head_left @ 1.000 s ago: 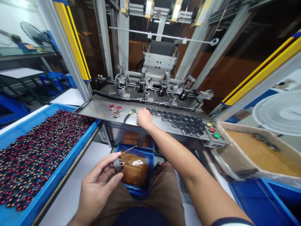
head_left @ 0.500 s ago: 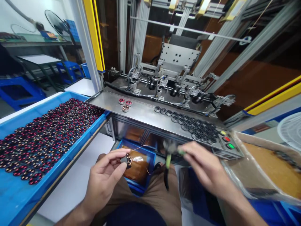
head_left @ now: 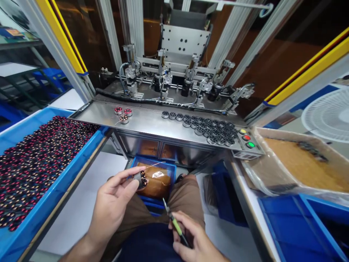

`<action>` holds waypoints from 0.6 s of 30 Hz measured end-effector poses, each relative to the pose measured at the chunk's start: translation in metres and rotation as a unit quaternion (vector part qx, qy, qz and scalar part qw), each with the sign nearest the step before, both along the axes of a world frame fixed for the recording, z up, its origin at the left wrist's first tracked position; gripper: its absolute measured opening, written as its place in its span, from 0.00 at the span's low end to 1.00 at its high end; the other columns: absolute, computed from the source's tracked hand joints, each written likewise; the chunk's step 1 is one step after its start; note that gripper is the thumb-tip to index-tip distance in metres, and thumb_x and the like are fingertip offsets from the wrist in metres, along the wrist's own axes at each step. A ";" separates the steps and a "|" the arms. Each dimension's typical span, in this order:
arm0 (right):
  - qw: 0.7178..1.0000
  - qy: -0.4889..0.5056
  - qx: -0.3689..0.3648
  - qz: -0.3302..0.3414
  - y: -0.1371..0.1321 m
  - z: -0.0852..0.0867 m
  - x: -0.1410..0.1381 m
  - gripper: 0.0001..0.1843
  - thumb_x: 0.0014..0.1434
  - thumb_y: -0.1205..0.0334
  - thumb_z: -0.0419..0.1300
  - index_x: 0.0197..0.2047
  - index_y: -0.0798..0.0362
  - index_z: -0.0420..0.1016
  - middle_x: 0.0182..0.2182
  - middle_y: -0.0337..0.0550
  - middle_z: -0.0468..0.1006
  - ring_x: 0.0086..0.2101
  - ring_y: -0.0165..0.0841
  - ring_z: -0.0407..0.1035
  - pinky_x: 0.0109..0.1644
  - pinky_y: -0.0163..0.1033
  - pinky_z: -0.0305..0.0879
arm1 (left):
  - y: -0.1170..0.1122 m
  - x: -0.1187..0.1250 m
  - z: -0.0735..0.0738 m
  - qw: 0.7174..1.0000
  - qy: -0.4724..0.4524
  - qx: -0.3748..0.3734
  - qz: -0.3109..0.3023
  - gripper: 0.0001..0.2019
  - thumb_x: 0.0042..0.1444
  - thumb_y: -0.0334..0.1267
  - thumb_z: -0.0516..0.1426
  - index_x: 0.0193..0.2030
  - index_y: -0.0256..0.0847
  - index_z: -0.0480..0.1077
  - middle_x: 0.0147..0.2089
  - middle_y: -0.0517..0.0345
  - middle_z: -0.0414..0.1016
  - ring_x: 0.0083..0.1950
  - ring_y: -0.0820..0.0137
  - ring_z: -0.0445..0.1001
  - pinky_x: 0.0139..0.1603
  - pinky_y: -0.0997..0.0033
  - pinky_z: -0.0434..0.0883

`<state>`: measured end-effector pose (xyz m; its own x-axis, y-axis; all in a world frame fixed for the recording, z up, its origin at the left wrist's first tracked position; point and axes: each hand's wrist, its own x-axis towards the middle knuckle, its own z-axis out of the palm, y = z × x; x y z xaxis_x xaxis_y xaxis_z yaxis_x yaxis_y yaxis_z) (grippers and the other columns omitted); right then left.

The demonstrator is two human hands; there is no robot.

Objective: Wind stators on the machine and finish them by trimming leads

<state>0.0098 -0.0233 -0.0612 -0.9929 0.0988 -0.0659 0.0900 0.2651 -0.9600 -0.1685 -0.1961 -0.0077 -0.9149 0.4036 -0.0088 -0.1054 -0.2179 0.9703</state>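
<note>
My left hand pinches a small wound motor stator between thumb and fingers. Its copper windings face right, and a thin copper wire sticks out from its top toward the upper right. Lower down, over my lap, my right hand is wrapped around a pair of wire cutters with green-and-black handles. The tips point up and left, apart from the stator. Because the cutters are seen edge-on, I cannot tell whether their jaws are apart.
A blue tray at left holds many wound stators. On the metal ledge sit three stators and a cluster of dark round parts. Behind stands a machine fixture. Buttons, a lined box and a fan are at right.
My right hand has come down and left with the cutters, turning their tips up and left. My left hand still holds the stator. The view has shifted right.
</note>
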 end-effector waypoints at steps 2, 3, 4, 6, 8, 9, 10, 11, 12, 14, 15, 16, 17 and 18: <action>0.998 0.045 0.048 -0.010 0.001 0.008 -0.010 0.30 0.52 0.73 0.59 0.59 0.48 0.67 0.35 0.41 0.78 0.32 0.31 0.72 0.40 0.37 0.71 | 0.001 0.002 0.002 0.999 -0.003 0.016 -0.033 0.16 0.56 0.34 0.63 0.51 0.41 0.76 0.52 0.49 0.81 0.52 0.62 0.79 0.53 0.71 0.76; 0.995 0.080 0.063 -0.010 0.001 0.012 -0.016 0.32 0.51 0.74 0.58 0.60 0.48 0.66 0.34 0.41 0.79 0.32 0.32 0.73 0.40 0.37 0.71 | 0.001 0.003 0.002 0.999 -0.002 0.024 -0.045 0.16 0.55 0.33 0.64 0.52 0.42 0.76 0.53 0.49 0.80 0.53 0.62 0.79 0.54 0.70 0.76; 0.991 0.116 0.070 -0.006 0.001 0.015 -0.023 0.34 0.50 0.75 0.57 0.61 0.48 0.65 0.34 0.41 0.79 0.32 0.32 0.73 0.41 0.38 0.71 | 0.002 0.004 0.003 0.998 0.001 0.026 -0.052 0.17 0.55 0.32 0.64 0.53 0.42 0.75 0.54 0.50 0.80 0.54 0.62 0.78 0.55 0.70 0.76; 0.982 0.177 0.070 0.002 0.001 0.022 -0.034 0.38 0.48 0.76 0.57 0.63 0.49 0.63 0.35 0.43 0.79 0.33 0.33 0.73 0.40 0.38 0.72 | 0.003 0.007 0.004 0.999 0.007 0.014 -0.052 0.18 0.55 0.30 0.63 0.53 0.44 0.75 0.55 0.52 0.80 0.55 0.63 0.78 0.56 0.72 0.75; 0.975 0.209 0.069 0.015 0.000 0.028 -0.042 0.41 0.45 0.76 0.56 0.64 0.50 0.62 0.38 0.45 0.78 0.35 0.35 0.73 0.41 0.40 0.73 | 0.003 0.010 0.006 0.999 0.016 -0.001 -0.039 0.17 0.56 0.30 0.63 0.52 0.44 0.75 0.54 0.54 0.80 0.54 0.65 0.79 0.56 0.75 0.74; 0.974 0.215 0.072 0.019 -0.001 0.030 -0.045 0.41 0.44 0.75 0.56 0.64 0.51 0.62 0.39 0.46 0.77 0.37 0.36 0.73 0.43 0.41 0.73 | 0.003 0.011 0.007 0.999 0.020 -0.008 -0.035 0.17 0.55 0.30 0.63 0.52 0.44 0.75 0.53 0.54 0.81 0.53 0.66 0.79 0.56 0.76 0.74; 0.973 0.217 0.076 0.021 -0.002 0.031 -0.048 0.42 0.43 0.75 0.56 0.64 0.51 0.62 0.41 0.47 0.76 0.39 0.37 0.73 0.45 0.42 0.73 | 0.003 0.012 0.008 0.999 0.023 -0.015 -0.031 0.17 0.55 0.30 0.64 0.52 0.44 0.75 0.53 0.54 0.81 0.53 0.66 0.79 0.56 0.76 0.74; 0.972 0.218 0.080 0.021 -0.003 0.033 -0.049 0.42 0.43 0.74 0.56 0.64 0.52 0.62 0.42 0.48 0.76 0.41 0.38 0.72 0.46 0.43 0.72 | 0.003 0.013 0.009 0.999 0.027 -0.021 -0.026 0.17 0.55 0.30 0.64 0.52 0.44 0.75 0.53 0.54 0.81 0.52 0.66 0.80 0.55 0.76 0.75; 0.972 0.218 0.082 0.022 -0.004 0.033 -0.051 0.42 0.43 0.74 0.55 0.64 0.52 0.62 0.43 0.48 0.76 0.42 0.38 0.72 0.48 0.43 0.72 | 0.003 0.013 0.010 0.999 0.030 -0.028 -0.022 0.17 0.54 0.31 0.64 0.52 0.43 0.76 0.52 0.54 0.81 0.52 0.65 0.80 0.55 0.74 0.75; 0.972 0.219 0.081 0.023 -0.005 0.033 -0.053 0.42 0.43 0.74 0.55 0.64 0.52 0.62 0.44 0.49 0.75 0.43 0.39 0.72 0.48 0.43 0.71 | 0.003 0.014 0.011 0.998 0.038 -0.041 -0.015 0.17 0.54 0.32 0.65 0.51 0.42 0.76 0.53 0.52 0.81 0.52 0.62 0.80 0.55 0.71 0.76; 0.972 0.220 0.077 0.025 -0.005 0.032 -0.054 0.42 0.43 0.74 0.55 0.64 0.52 0.62 0.43 0.49 0.75 0.43 0.39 0.72 0.48 0.44 0.72 | 0.003 0.014 0.012 0.998 0.044 -0.045 -0.014 0.17 0.53 0.32 0.65 0.51 0.42 0.76 0.53 0.51 0.81 0.52 0.61 0.80 0.55 0.69 0.77; 0.972 0.222 0.071 0.028 -0.006 0.032 -0.055 0.41 0.44 0.74 0.55 0.64 0.52 0.62 0.43 0.49 0.75 0.42 0.38 0.71 0.46 0.44 0.72 | 0.004 0.014 0.012 0.998 0.050 -0.047 -0.014 0.17 0.53 0.32 0.65 0.50 0.41 0.76 0.53 0.51 0.81 0.52 0.60 0.80 0.54 0.68 0.77; 0.972 0.224 0.065 0.030 -0.006 0.032 -0.056 0.41 0.44 0.74 0.55 0.64 0.53 0.62 0.42 0.49 0.75 0.40 0.38 0.71 0.45 0.44 0.72 | 0.004 0.014 0.012 0.997 0.056 -0.048 -0.017 0.16 0.53 0.32 0.65 0.50 0.41 0.76 0.52 0.50 0.81 0.52 0.60 0.80 0.54 0.68 0.77; 0.972 0.225 0.062 0.032 -0.006 0.031 -0.057 0.41 0.44 0.74 0.55 0.64 0.53 0.63 0.41 0.48 0.75 0.39 0.37 0.71 0.44 0.43 0.72 | 0.004 0.014 0.012 0.997 0.059 -0.048 -0.020 0.16 0.53 0.32 0.65 0.50 0.41 0.76 0.52 0.50 0.81 0.52 0.60 0.80 0.54 0.68 0.77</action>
